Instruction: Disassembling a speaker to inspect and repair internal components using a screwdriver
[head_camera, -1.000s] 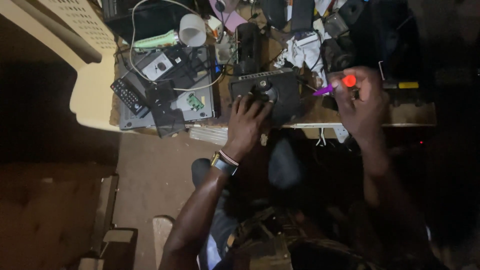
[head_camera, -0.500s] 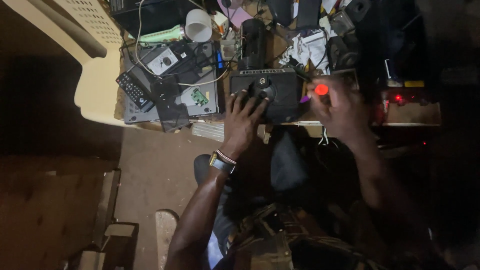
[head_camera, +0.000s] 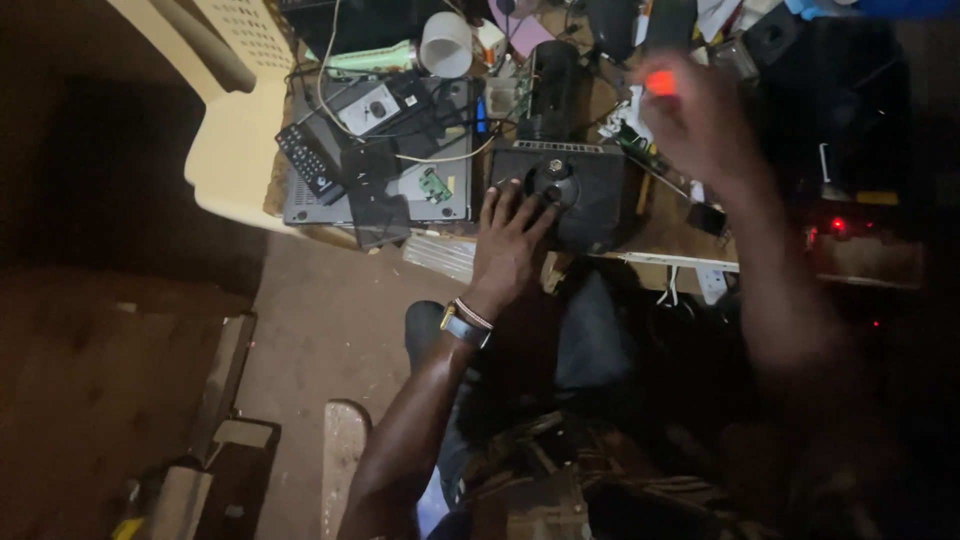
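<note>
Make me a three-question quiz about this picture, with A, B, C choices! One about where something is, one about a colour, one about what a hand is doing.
1. Where does the left hand rest?
A. on the black box
B. on the white cup
C. on the floor

2. What colour is the glowing tip at the right hand?
A. blue
B. red-orange
C. green

3. How is the left hand?
A. a closed fist
B. fingers spread flat
C. holding a remote

Answers: 1 A, its fingers lie on the box beside the round knob. 2 B, it glows red-orange. 3 B, the fingers are splayed open.
</note>
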